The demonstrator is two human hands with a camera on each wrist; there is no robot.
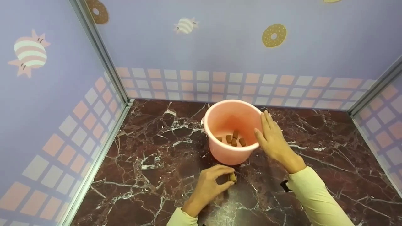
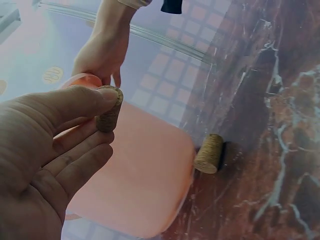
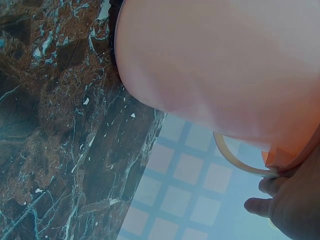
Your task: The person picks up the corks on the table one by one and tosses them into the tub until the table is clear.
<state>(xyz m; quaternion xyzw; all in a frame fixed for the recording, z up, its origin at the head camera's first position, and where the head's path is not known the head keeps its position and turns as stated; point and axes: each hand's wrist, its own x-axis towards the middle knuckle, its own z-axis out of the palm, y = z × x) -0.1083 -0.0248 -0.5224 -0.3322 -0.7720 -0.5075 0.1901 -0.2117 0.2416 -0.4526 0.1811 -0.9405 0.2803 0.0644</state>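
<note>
A pink bucket (image 1: 230, 157) stands upright on the dark marbled table, with several brown corks (image 1: 234, 142) lying on its bottom. My left hand (image 1: 209, 183), low in front of the bucket, pinches a cork (image 2: 109, 112) between thumb and fingers. One more cork (image 2: 209, 154) lies on the table close to the bucket's base in the left wrist view. At the bucket's right side, my right hand (image 1: 274, 141) holds the rim, thumb over the inner edge and fingers along the outside.
A patterned back wall (image 1: 220, 50) rises behind the table, and side panels (image 1: 47, 119) border it left and right. The bucket's pale handle (image 3: 240, 164) hangs near the right hand.
</note>
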